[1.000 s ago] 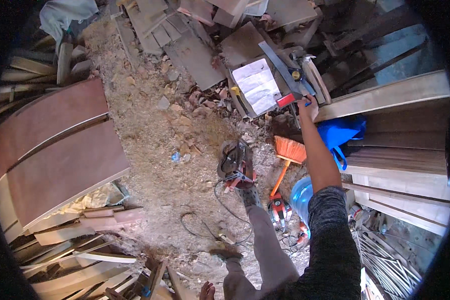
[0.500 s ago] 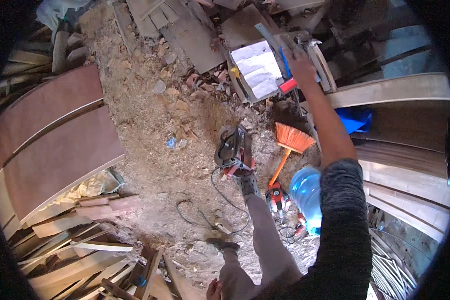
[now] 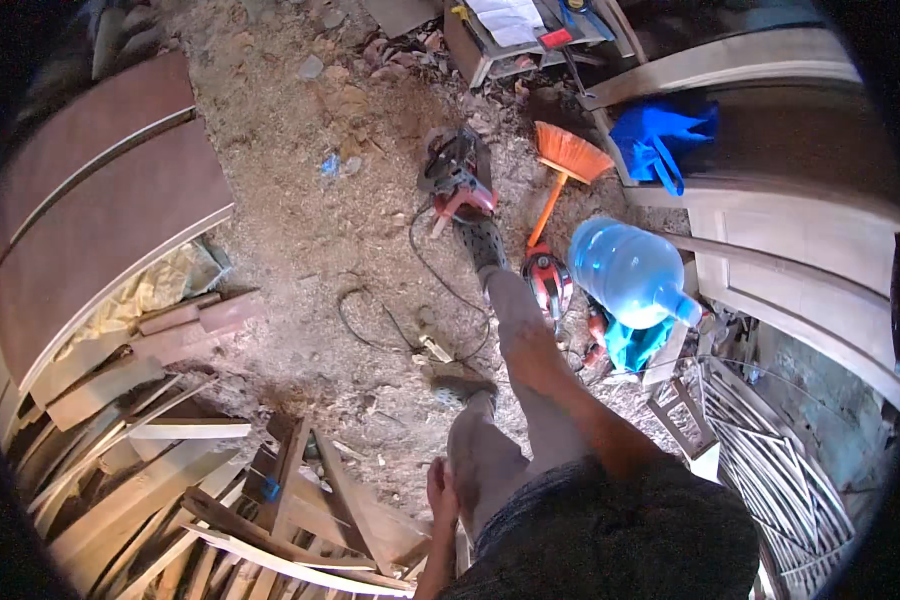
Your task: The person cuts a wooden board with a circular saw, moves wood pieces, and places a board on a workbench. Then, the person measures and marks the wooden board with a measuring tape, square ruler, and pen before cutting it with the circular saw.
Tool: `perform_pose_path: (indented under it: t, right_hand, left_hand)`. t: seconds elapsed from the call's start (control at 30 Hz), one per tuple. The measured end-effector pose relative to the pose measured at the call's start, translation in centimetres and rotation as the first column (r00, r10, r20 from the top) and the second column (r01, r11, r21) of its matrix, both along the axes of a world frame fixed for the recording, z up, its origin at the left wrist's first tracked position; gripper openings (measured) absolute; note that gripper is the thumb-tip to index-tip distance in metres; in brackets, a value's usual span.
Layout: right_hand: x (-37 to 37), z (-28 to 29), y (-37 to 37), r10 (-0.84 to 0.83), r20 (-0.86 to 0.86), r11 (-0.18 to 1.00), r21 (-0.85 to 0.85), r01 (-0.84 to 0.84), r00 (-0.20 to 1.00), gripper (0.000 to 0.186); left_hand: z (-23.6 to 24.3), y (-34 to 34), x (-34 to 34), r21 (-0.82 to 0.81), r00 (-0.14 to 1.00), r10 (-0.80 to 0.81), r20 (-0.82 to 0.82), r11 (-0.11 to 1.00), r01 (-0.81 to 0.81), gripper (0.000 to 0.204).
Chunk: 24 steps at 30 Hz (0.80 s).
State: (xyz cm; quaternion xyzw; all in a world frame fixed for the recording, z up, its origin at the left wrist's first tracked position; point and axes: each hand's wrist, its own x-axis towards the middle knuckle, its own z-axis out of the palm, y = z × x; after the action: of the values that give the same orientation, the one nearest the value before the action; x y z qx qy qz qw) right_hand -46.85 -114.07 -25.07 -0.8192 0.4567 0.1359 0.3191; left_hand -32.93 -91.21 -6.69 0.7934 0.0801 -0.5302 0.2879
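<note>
My right hand (image 3: 533,355) hangs low in front of my right trouser leg (image 3: 515,305). Its fingers blur into the leg, so I cannot make out whether they hold anything. Beside my left thigh hangs my left hand (image 3: 442,488), fingers loose, with nothing visible in it. Ahead of my right shoe (image 3: 480,245) a corded power saw (image 3: 460,185) rests on the dusty ground. To the right of that leg lie a red-and-black power tool (image 3: 548,285) and a large clear blue water jug (image 3: 625,270) on its side. An orange broom (image 3: 573,152) lies just beyond them.
A small work stand (image 3: 480,68) with white paper (image 3: 508,20) is at the far edge. Reddish-brown panels (image 3: 110,220) and piled wood offcuts (image 3: 160,490) line the left. Pale boards (image 3: 780,235), a blue bag (image 3: 660,140) and a metal grille (image 3: 760,460) line the right. A cord (image 3: 345,305) loops across the ground.
My right hand has drawn back from the work stand to beside my right leg. The view has shifted toward my body, bringing more of my left hand into sight.
</note>
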Motion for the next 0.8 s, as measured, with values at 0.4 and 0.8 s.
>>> perform_pose_path:
  t: [0.4,0.8]
  right_hand:
    - [27.0,5.4,8.3,0.901,0.224,0.390,-0.046,-0.920,0.371,0.047]
    - [27.4,2.2,-2.7,0.869,0.117,0.491,-0.330,-0.807,0.481,0.048]
  left_hand:
    - [-9.5,5.9,19.0,0.068,0.753,-0.280,0.595,0.952,0.300,0.042]
    - [-21.6,-1.3,22.5,0.609,0.737,-0.601,0.309,0.720,0.333,0.072]
